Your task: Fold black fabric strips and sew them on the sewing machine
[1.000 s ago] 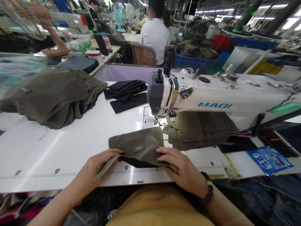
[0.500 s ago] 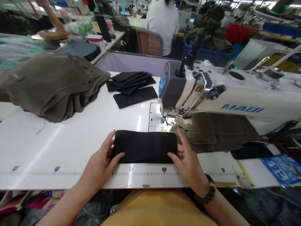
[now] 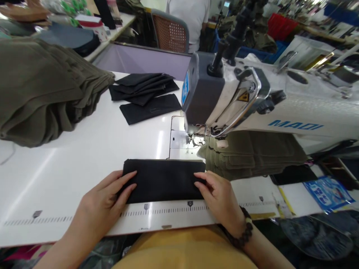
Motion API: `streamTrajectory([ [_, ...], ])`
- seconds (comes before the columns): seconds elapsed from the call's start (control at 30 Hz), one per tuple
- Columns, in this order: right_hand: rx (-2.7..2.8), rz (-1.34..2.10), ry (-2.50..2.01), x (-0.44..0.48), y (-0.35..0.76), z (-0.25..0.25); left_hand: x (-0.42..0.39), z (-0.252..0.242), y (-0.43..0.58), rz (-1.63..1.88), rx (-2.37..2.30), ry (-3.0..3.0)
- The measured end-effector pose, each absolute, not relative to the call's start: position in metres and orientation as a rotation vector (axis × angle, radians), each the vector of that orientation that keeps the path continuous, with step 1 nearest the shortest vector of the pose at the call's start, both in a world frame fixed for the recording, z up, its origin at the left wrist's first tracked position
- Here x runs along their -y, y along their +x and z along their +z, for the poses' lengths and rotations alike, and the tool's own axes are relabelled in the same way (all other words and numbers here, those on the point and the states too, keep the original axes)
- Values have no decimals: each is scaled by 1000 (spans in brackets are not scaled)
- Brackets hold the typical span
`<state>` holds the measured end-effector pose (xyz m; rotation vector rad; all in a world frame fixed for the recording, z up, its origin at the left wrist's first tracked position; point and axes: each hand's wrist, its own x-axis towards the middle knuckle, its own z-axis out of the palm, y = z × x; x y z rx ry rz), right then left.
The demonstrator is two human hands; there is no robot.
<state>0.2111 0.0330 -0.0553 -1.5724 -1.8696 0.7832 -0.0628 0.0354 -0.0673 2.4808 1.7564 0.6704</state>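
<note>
A folded black fabric piece (image 3: 164, 182) lies flat at the front of the white sewing table, in front of the needle area. My left hand (image 3: 103, 200) grips its left end, with thumb and index finger on top. At the right end my right hand (image 3: 217, 192) pinches the cloth the same way; its other fingers are partly hidden. Behind the cloth stands a white sewing machine (image 3: 303, 101), its lit presser foot (image 3: 196, 140) just beyond the far edge. More folded black pieces (image 3: 150, 108) lie left of the machine head.
A tall pile of olive fabric pieces (image 3: 42, 86) is at the left. Further olive pieces (image 3: 252, 153) lie under the machine arm. A blue packet (image 3: 328, 192) sits at the right. A measuring scale (image 3: 168, 210) runs along the front edge. Beyond, a person (image 3: 189, 18) is near a chair (image 3: 169, 31).
My fingers have shifted inward onto the top of the black fabric piece, both index fingers now resting on it. The camera view has moved closer and tilted down.
</note>
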Motion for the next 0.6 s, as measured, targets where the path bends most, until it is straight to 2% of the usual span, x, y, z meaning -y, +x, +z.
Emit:
streamTrajectory([
  [0.33,1858,760,-1585,-39,210,-56,-34,-70,-67,511,-1860,2652],
  [0.6,1836,756,-1566,-35,212,-59,-31,-76,-69,559,-1857,2715],
])
